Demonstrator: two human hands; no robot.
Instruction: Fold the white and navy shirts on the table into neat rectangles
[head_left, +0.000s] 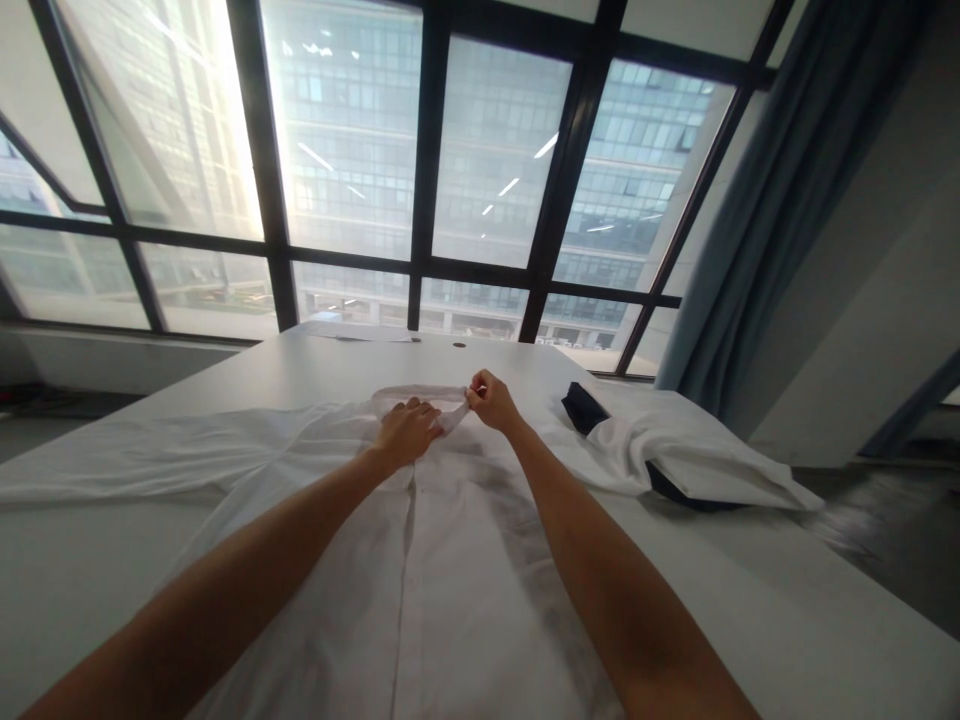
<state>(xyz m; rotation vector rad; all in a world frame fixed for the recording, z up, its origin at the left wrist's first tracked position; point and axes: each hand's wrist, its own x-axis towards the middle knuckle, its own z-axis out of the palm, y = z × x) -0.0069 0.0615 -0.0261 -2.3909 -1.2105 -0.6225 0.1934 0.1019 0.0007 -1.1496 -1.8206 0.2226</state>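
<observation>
A white button-front shirt [450, 560] lies spread with its front facing up and its collar [455, 408] at the far end. My right hand [491, 400] pinches the right end of the collar between thumb and fingers. Close beside it, my left hand [409, 432] bears palm-down on the collar, fingers bent over the cloth and thumb against its near edge. A short strip of collar stretches between the two hands. The left sleeve [187, 450] reaches out flat toward the left. My forearms cover parts of the shirt body.
The shirt is on a white table [750, 590]. To the right, a bunched white cloth [697, 450] lies with a dark piece [583, 408] showing. White paper [360, 331] is at the far edge. Behind stand black-framed windows [345, 130] and a blue-grey curtain [780, 200].
</observation>
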